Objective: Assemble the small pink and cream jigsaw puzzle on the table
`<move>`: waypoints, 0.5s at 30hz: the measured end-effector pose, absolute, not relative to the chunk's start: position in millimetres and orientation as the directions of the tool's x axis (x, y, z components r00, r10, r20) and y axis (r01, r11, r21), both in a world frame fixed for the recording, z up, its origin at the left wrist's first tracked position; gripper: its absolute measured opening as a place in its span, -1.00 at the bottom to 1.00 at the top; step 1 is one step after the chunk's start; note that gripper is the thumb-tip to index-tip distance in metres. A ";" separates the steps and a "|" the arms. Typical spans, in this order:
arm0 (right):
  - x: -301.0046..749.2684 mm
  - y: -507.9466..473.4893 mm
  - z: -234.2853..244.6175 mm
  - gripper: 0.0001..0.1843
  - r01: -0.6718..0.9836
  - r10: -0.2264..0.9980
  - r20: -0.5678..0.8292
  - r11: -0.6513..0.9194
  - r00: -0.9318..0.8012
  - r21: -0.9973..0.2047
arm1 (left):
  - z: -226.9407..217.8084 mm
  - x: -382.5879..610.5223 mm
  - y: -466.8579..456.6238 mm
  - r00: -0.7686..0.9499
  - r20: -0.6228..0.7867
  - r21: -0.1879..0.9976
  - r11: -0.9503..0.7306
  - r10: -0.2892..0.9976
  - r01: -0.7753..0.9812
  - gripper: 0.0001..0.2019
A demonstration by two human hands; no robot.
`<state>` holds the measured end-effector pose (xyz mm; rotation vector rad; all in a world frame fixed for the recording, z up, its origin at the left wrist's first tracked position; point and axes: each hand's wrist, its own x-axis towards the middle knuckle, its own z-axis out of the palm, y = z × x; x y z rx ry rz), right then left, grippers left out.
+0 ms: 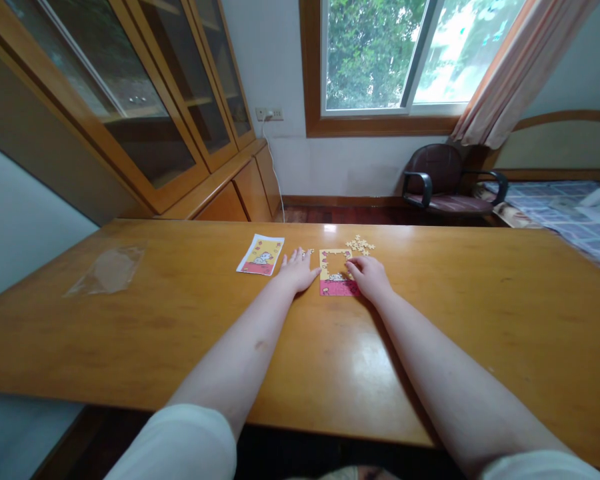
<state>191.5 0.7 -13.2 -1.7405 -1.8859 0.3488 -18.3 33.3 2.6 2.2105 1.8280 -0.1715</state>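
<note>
A small, partly assembled jigsaw puzzle point(333, 275) with a yellow border and a pink bottom strip lies on the wooden table point(180, 320). My left hand point(298, 269) rests flat beside its left edge, fingers spread. My right hand point(370, 275) sits on the puzzle's right side with the fingers curled down, pressing on or pinching a piece I cannot make out. Several loose puzzle pieces point(360, 245) lie just beyond the puzzle. A printed picture card point(261, 255) with the same design lies left of my left hand.
A clear plastic bag point(107, 270) lies at the table's left. Glass-door wooden cabinets point(180, 100) stand along the left wall. Behind the table are a dark armchair point(443, 180), a window and a bed point(570, 213) at the right.
</note>
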 end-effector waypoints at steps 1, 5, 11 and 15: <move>191.4 0.6 -12.7 -0.72 0.836 0.977 0.213 0.129 -0.015 -0.533 | 4.3 -19.9 29.7 0.200 -0.257 0.129 -0.172 0.945 0.977 -0.23; 191.3 1.1 -12.7 -0.72 0.835 0.977 0.213 0.127 -0.012 -0.535 | 16.3 -25.4 18.4 0.240 -0.255 0.183 -0.197 0.937 0.963 -0.33; 190.7 1.2 -12.6 -0.72 0.831 0.978 0.208 0.123 -0.008 -0.543 | 28.5 -40.8 26.9 0.160 -0.096 0.309 -0.123 0.982 0.943 -0.54; 190.2 0.2 -10.6 -0.72 0.829 0.978 0.208 0.118 -0.002 -0.547 | 16.8 -49.1 33.9 0.074 0.089 0.255 -0.094 0.993 0.962 -0.66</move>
